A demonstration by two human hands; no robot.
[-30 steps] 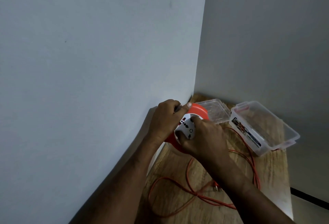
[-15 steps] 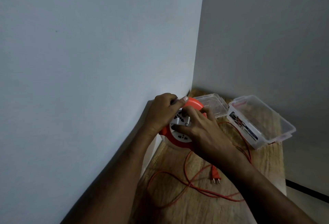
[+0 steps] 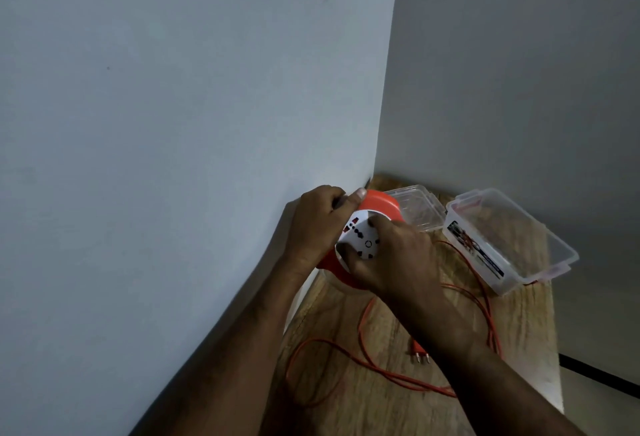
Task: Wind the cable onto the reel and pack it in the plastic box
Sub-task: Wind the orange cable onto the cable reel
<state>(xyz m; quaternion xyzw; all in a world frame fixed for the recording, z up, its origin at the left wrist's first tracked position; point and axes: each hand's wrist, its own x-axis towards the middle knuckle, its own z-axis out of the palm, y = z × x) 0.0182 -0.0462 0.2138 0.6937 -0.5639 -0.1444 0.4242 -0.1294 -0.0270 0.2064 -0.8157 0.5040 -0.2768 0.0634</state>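
Observation:
An orange cable reel (image 3: 382,205) with a white socket face (image 3: 362,232) is held up over the far left of the wooden table. My left hand (image 3: 317,224) grips its rim from the wall side. My right hand (image 3: 391,259) lies over the socket face, fingers curled on the white disc. Loose orange cable (image 3: 367,363) lies in loops on the table, and its orange plug (image 3: 419,354) rests beside my right forearm. A clear plastic box (image 3: 512,238) stands open at the far right, with its lid (image 3: 414,208) lying between it and the reel.
The wooden table (image 3: 374,411) fills a corner between two grey walls, one close on the left, one behind. Its right edge drops off beside the box. A dark strip (image 3: 599,371) runs along the floor at the right.
My right hand has turned on the socket face, and the printed sockets have rotated with it. The cable loops have shifted on the table and the plug has come into view.

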